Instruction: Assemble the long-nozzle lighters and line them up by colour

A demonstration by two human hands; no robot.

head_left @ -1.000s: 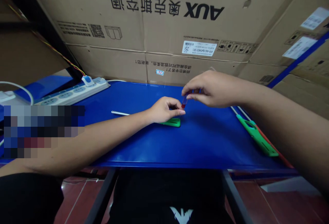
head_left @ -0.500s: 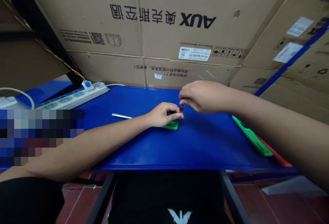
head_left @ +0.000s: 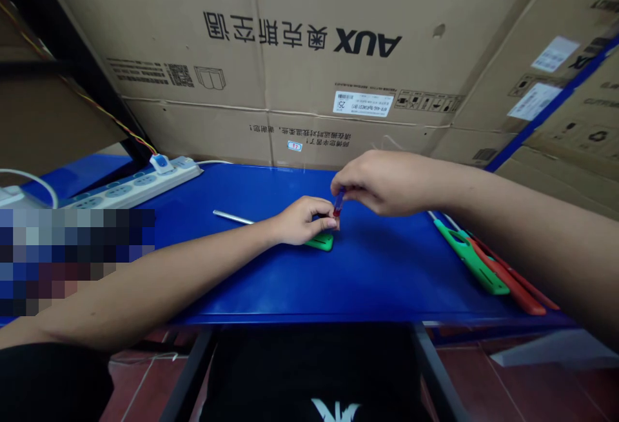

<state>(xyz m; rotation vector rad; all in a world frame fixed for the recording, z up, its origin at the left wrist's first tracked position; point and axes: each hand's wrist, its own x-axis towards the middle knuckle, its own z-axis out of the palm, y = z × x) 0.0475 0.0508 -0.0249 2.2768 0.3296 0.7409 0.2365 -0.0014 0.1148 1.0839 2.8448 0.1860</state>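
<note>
My right hand (head_left: 374, 180) is closed, its fingertips pinching a small translucent bluish piece with a red end (head_left: 339, 201), held upright. My left hand (head_left: 307, 221) is closed too, thumb and forefinger pressed together at the red lower end; what lies between those fingertips is mostly hidden. Under the left hand, a green long-nosed lighter (head_left: 322, 242) rests on the blue table (head_left: 290, 286). Its metal tube points left, and the hand covers the middle of it.
At the right, beneath my right forearm, lie another green lighter (head_left: 476, 264) and red lighters (head_left: 517, 286). A white power strip (head_left: 145, 182) with a plug stands at the left. Large cardboard boxes (head_left: 290, 73) wall off the back.
My right hand has shifted slightly left, and more of the translucent piece shows below its fingers. The left hand stays at the red end. The view has moved a little.
</note>
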